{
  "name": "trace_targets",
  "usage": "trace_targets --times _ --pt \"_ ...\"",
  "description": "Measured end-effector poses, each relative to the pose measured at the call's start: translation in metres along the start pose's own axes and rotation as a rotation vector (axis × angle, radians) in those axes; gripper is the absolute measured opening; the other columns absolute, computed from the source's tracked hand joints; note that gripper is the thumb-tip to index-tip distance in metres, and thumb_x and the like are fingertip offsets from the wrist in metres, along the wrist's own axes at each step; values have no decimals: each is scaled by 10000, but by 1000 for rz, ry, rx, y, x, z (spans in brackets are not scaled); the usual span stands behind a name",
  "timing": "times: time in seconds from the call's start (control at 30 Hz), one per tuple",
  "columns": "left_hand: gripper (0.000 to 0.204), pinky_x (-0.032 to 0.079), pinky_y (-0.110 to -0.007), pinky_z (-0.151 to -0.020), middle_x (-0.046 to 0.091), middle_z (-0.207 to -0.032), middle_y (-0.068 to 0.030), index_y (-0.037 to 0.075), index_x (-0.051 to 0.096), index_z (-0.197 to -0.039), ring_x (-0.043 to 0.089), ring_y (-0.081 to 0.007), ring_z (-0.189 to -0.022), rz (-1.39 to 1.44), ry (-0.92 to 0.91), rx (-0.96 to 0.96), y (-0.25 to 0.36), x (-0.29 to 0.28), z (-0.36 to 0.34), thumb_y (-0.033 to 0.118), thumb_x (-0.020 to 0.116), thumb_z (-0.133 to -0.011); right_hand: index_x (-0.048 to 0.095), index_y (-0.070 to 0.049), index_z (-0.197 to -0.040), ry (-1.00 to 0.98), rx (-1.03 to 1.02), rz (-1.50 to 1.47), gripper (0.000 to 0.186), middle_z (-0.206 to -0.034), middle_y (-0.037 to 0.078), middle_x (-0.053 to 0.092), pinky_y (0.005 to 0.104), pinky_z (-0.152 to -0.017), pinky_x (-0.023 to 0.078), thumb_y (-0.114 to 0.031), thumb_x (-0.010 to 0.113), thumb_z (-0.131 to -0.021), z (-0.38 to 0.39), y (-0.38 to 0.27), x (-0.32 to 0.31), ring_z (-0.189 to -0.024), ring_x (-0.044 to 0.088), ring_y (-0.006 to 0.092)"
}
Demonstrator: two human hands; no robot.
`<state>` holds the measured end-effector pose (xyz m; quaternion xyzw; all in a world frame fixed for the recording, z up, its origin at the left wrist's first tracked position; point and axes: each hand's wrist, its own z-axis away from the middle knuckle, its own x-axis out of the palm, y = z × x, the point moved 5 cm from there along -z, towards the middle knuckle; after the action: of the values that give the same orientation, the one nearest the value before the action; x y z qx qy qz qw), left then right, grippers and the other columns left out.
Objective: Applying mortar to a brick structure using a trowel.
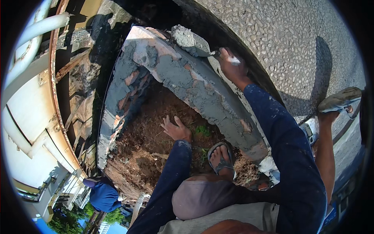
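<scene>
My right hand (233, 67) is closed around the handle of a trowel, and its blade (191, 41) is coated with grey mortar. The blade is over the top of a low brick wall (183, 74) near its far corner. Wet, rough mortar covers much of the wall, with reddish brick showing through in patches. My left hand (177, 130) is held out over the soil (136, 152) inside the wall's angle, fingers spread and nothing in them. Most of the trowel's handle is hidden in my right hand.
My sandalled foot (222, 159) stands on the soil inside the wall; my other foot (339, 99) rests on the pebbled surface (288, 46) at right. A dark gap runs between wall and pebbles. Rusty metal and white pipes (39, 33) line the left, where a person in blue (103, 197) appears.
</scene>
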<state>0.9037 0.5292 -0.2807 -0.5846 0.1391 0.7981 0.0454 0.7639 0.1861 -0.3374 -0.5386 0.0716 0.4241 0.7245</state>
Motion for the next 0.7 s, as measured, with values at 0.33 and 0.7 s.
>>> trace_targets --times 0.33,0.7 --pt "623 118 -586 -1159 335 -1496 -209 52 413 -1400 167 -425 -1436 -39 3 6 3 -1 0 524 345 -999 549 -59 -1232 68 -551 500 365 -1055 73 543 407 -859 454 -126 500 -877 42 -84 -27 -1040 551 244" --pt "632 111 -600 -1155 341 -1493 -212 49 426 -1390 161 -432 -1435 -43 21 1 1 -9 -6 536 329 -999 582 -121 -1232 -65 -332 124 513 -1047 92 571 474 -858 476 -25 560 -729 70 -44 -55 -1019 582 333"
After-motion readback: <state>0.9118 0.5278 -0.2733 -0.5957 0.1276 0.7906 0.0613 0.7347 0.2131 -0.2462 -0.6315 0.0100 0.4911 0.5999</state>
